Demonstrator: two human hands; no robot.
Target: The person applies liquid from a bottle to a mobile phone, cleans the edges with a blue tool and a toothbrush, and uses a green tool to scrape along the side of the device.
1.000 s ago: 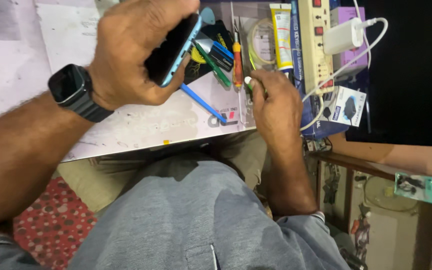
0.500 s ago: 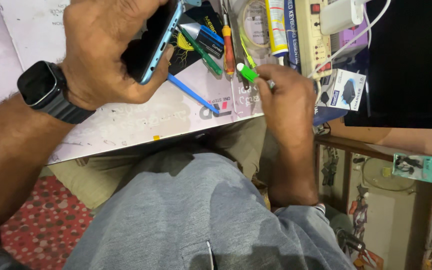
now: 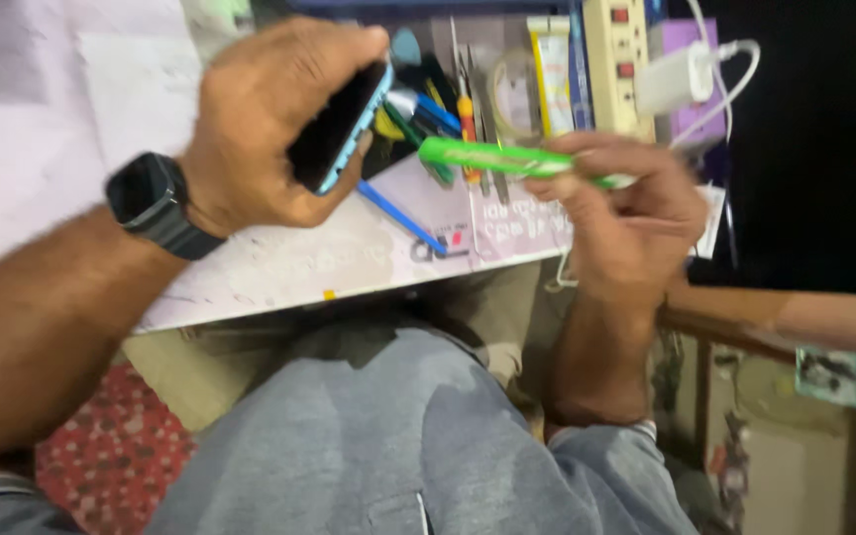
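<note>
Phone: the phone (image 3: 341,127), dark with a light-blue edge, sits tilted in the left hand (image 3: 269,124), lifted above the table (image 3: 250,263).
Left fingers: curled tight around the phone, thumb side on its upper end, the other fingers under its lower edge; a grasp, not loose.
Green tool: a bright green tool (image 3: 512,160), blurred, lies roughly level in the right hand (image 3: 626,213), its free end pointing toward the left fingers and stopping just short of the phone.
Right fingers: pinched on the tool's far end, thumb on top, the rest folded beneath.
Watch: a black watch (image 3: 148,201) on the left wrist, behind the fingers.
Between the hands: a blue stick (image 3: 400,216) lies on the table just under the left fingertips; screwdrivers and tweezers (image 3: 473,119) lie in a row beyond the green tool.
Past the right fingers: a cream tube (image 3: 552,74), a power strip (image 3: 621,59) and a white charger (image 3: 678,77) with its cable.
Below the hands: grey shirt (image 3: 398,436), close to the table edge.
Outer right: a wooden rail (image 3: 795,322), beyond the right wrist.
</note>
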